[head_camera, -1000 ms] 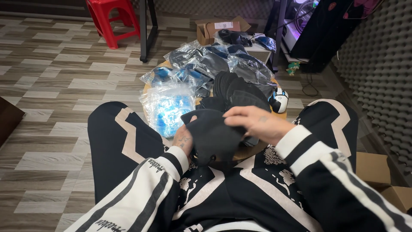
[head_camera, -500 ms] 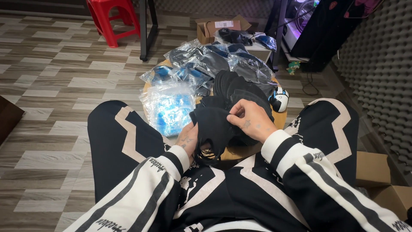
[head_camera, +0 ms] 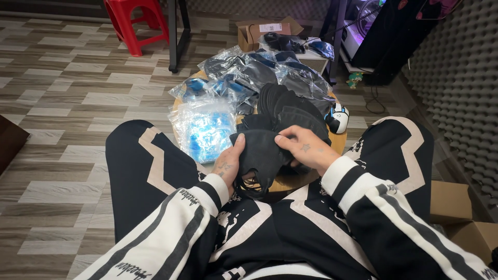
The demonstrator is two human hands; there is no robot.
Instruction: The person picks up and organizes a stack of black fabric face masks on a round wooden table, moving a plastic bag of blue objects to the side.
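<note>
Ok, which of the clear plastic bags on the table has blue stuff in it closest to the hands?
The big bag at the table's near left edge, just beyond the left hand. Its contents show bright blue; the bags farther back mostly hold black items.

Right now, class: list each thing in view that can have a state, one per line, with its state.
Black face mask: held flat between both hands.
Left hand: gripping the mask's left edge.
Right hand: fingers pressed on the mask's right side.
Stack of black masks: loose, unbagged.
Clear bag of blue masks: lying flat on the table.
Cardboard box: flaps open.
Red stool: upright.
</note>
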